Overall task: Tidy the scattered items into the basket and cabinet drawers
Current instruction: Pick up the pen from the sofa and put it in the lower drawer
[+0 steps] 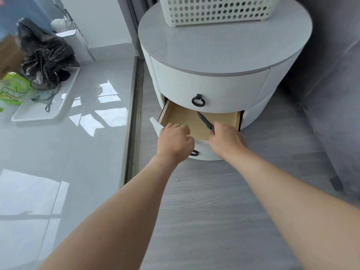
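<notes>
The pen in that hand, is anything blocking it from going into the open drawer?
Nothing visible does. The right hand holds the pen already over the lower drawer, whose wooden bottom looks bare. The left hand sits at the drawer's front edge, beside the pen's path.

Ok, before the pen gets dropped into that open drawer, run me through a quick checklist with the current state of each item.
1. Pen gripped: ok, the right hand pinches its lower end.
2. Lower drawer open: ok, pulled out, wooden floor showing.
3. Pen over the opening: ok, its tip points over the drawer floor.
4. Landing spot free: ok for the visible floor; the part under the hands cannot be told.
5. Left hand steadying the drawer: cannot tell, it sits at the front edge with its fingers hidden.
6. Upper drawer out of the way: ok, closed, ring handle hanging flat.
</notes>
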The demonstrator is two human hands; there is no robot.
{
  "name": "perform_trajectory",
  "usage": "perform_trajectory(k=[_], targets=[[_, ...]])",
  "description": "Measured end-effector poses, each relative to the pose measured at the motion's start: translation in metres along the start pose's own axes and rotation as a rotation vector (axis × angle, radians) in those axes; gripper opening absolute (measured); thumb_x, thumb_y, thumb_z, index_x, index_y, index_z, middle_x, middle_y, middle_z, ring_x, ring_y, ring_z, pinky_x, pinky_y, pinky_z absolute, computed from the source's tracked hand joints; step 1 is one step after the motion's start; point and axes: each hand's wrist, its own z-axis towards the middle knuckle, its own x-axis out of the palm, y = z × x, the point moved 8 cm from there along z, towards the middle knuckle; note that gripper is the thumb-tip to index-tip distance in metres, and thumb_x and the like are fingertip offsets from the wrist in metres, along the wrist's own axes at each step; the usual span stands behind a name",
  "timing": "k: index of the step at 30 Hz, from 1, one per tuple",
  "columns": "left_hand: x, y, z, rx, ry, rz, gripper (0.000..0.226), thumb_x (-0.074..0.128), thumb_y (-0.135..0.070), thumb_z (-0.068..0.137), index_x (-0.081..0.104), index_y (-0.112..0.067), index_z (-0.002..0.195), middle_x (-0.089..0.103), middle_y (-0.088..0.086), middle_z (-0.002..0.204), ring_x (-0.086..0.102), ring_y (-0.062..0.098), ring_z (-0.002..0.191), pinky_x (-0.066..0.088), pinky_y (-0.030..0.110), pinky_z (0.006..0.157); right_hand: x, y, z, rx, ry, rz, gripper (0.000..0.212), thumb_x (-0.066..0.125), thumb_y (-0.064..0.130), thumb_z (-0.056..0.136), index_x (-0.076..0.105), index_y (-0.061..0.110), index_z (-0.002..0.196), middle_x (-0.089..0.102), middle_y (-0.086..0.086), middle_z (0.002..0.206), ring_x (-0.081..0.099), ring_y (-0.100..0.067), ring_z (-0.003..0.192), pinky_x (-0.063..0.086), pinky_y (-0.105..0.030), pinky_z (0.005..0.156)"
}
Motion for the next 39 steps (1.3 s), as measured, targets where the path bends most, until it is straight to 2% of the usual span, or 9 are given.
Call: perform_trajectory(k=[5,9,14,20,23,27,33,36,39], targets=[[-0.008,-0.002,-0.005,-0.28,-0.032,-0.789,0.033,0.047,-0.034,0.096,0.067,-0.008,0.096,0.07,0.006,0.088,0.065,0.018,0.068,0.048,0.03,0.059,0.004,0.024,0.017,-0.088,0.133,-0.069,0.008,0.047,0.018,0.096,0.046,0.014,0.103,0.051,-0.007,0.1,0.046,-0.027,0.085,0.036,-0.034,0.069],[0.004,0.011,0.004,-0.485,-0.031,-0.901,0.033,0.051,-0.025,0.084,0.052,0.007,0.072,0.054,0.01,0.065,0.051,0.021,0.058,0.048,0.043,0.055,0.018,0.051,0.027,-0.164,0.242,0.084,0.021,0.061,0.027,0.087,0.048,0.013,0.096,0.054,-0.004,0.094,0.053,-0.027,0.086,0.039,-0.032,0.066],[0.015,0.035,0.009,-0.776,-0.022,-1.194,0.022,0.044,-0.003,0.084,0.048,-0.006,0.063,0.051,0.008,0.06,0.05,0.023,0.053,0.052,0.03,0.052,0.022,0.058,0.038,-0.175,0.196,0.046,0.016,0.054,0.026,0.094,0.046,0.013,0.088,0.055,-0.003,0.086,0.052,-0.028,0.083,0.033,-0.032,0.06],[0.021,0.06,0.037,-0.831,0.017,-1.124,0.023,0.052,-0.006,0.09,0.057,0.001,0.069,0.057,0.007,0.045,0.058,0.024,0.041,0.058,0.043,0.066,0.02,0.067,0.058,-0.176,0.162,0.102,0.01,0.055,0.023,0.092,0.054,0.014,0.087,0.063,-0.004,0.085,0.054,-0.024,0.08,0.033,-0.03,0.055],[-0.006,0.072,0.05,-0.653,-0.06,-0.682,0.016,0.046,-0.009,0.083,0.063,-0.009,0.083,0.059,0.007,0.072,0.054,0.025,0.067,0.046,0.037,0.062,0.044,0.064,0.068,-0.143,0.281,-0.021,0.016,0.048,0.014,0.094,0.052,0.008,0.08,0.061,-0.01,0.079,0.055,-0.029,0.074,0.032,-0.03,0.053],[-0.028,0.074,0.046,-0.437,-0.171,-0.317,0.04,0.045,-0.01,0.089,0.064,-0.02,0.123,0.058,0.0,0.122,0.05,0.022,0.115,0.041,0.033,0.094,0.073,0.064,0.083,-0.013,0.366,-0.09,0.026,0.047,0.007,0.094,0.043,0.011,0.069,0.046,-0.005,0.07,0.044,-0.021,0.061,0.032,-0.027,0.051],[-0.027,0.107,0.037,-0.409,-0.275,-0.381,0.039,0.044,-0.009,0.091,0.065,-0.02,0.123,0.059,-0.005,0.128,0.049,0.017,0.121,0.038,0.033,0.101,0.118,0.054,0.101,0.274,0.45,0.472,0.015,0.042,0.004,0.096,0.053,0.009,0.087,0.057,-0.013,0.08,0.054,-0.023,0.061,0.039,-0.026,0.053],[-0.018,0.122,0.035,-0.413,-0.214,-0.506,0.037,0.043,-0.016,0.097,0.06,-0.018,0.129,0.059,-0.005,0.129,0.052,0.011,0.118,0.035,0.02,0.092,0.126,0.043,0.103,0.381,0.409,0.632,0.017,0.038,0.002,0.098,0.05,0.014,0.099,0.058,-0.016,0.086,0.054,-0.02,0.055,0.041,-0.022,0.041],[-0.003,0.118,0.033,-0.4,-0.125,-0.588,0.038,0.046,-0.027,0.098,0.055,-0.02,0.134,0.06,-0.007,0.127,0.055,0.013,0.114,0.042,0.026,0.095,0.137,0.038,0.1,0.548,0.409,0.843,0.019,0.032,0.0,0.098,0.046,0.01,0.09,0.055,-0.014,0.073,0.055,-0.021,0.048,0.043,-0.022,0.036]])
